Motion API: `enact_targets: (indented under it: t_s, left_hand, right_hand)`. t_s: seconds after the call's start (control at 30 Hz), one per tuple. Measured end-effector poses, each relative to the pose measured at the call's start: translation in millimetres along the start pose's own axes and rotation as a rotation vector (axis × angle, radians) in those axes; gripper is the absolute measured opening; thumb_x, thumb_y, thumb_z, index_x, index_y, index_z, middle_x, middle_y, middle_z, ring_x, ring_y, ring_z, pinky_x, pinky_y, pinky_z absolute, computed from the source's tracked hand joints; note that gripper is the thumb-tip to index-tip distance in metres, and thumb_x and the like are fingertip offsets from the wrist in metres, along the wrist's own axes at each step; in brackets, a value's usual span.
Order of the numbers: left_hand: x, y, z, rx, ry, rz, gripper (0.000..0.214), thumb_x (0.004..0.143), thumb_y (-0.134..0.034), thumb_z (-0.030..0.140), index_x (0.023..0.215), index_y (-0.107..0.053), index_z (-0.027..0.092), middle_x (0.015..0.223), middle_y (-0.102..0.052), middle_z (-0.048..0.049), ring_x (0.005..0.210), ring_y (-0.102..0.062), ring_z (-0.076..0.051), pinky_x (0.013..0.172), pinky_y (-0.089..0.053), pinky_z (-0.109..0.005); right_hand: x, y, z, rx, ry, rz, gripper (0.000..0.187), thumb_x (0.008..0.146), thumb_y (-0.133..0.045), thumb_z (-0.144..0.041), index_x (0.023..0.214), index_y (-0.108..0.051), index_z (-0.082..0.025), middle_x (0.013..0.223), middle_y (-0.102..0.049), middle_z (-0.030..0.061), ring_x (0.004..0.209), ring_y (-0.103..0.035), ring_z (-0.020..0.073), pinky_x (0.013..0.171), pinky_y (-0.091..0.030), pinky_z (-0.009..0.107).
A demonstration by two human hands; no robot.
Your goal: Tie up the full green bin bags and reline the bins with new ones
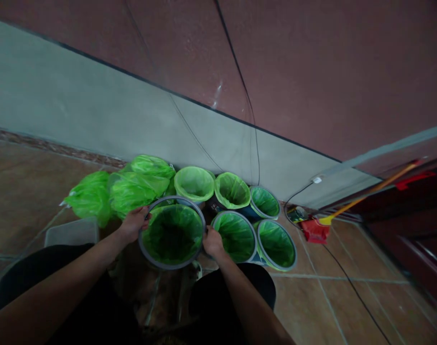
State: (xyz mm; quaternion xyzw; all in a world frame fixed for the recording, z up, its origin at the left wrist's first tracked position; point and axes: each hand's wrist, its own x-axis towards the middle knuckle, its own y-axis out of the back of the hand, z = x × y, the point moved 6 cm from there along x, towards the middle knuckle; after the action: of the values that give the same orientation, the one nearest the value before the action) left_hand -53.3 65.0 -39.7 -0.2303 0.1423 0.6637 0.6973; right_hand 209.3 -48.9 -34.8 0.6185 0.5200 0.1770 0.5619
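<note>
Item held? Grey-rimmed bin (172, 198), green liner (173, 235) inside, over the tile floor (311, 306).

Grip? Left hand (134, 223) and right hand (213, 242) clamped on opposite sides of the rim.

Risk? Liner could slip inward if its edge loosens.

Hidden? Bin's underside; dim clutter (157, 297) below, unclear.

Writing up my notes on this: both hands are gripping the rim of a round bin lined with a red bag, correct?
Not quite: the head view shows the bag lining the bin is green, not red. The left hand and right hand are gripping the rim of the round bin, as you said.
</note>
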Motion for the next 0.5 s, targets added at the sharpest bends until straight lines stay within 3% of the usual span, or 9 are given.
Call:
enact_targets:
  t_s: [0.13, 0.3, 0.4, 0.5]
  left_hand:
    - [15, 0.6, -16, 0.115, -0.016, -0.030, 0.016, 0.092, -0.049, 0.032, 0.082, -0.049, 0.019, 0.062, -0.049, 0.0051, 0.042, -0.033, -0.005, 0.043, -0.028, -0.018]
    - [30, 6.6, -28, 0.388, -0.069, 0.065, 0.020, 0.093, -0.044, 0.032, 0.083, -0.057, 0.020, 0.066, -0.057, 0.0005, 0.048, -0.046, -0.012, 0.049, -0.037, -0.025]
    - [35, 4.8, -26, 0.641, -0.157, 0.092, 0.023, 0.090, -0.048, 0.030, 0.090, -0.068, 0.019, 0.083, -0.069, -0.0069, 0.074, -0.064, -0.021, 0.070, -0.049, -0.031]
    - [35, 0.8, -21, 1.078, -0.276, 0.142, 0.041, 0.094, -0.042, 0.034, 0.118, -0.070, 0.016, 0.108, -0.072, -0.0156, 0.102, -0.068, -0.030, 0.089, -0.051, -0.038]
  right_hand:
    - [19, -21, 6, -0.036, -0.033, 0.016, 0.035, 0.099, -0.051, -0.026, 0.129, -0.063, -0.012, 0.111, -0.075, 0.0138, 0.108, -0.071, 0.0233, 0.087, -0.050, 0.028]
    - [35, -32, 11, -0.068, -0.046, 0.059, 0.030, 0.099, -0.045, -0.017, 0.119, -0.067, -0.011, 0.104, -0.076, 0.0158, 0.099, -0.073, 0.0246, 0.078, -0.050, 0.028]
    - [44, -36, 15, -0.058, -0.044, 0.079, 0.029, 0.098, -0.045, -0.012, 0.113, -0.069, -0.009, 0.106, -0.075, 0.0178, 0.095, -0.073, 0.0239, 0.075, -0.049, 0.027]
    - [49, -42, 18, -0.064, -0.039, 0.082, 0.029, 0.095, -0.046, -0.008, 0.112, -0.070, -0.009, 0.109, -0.074, 0.0177, 0.096, -0.073, 0.0223, 0.075, -0.049, 0.026]
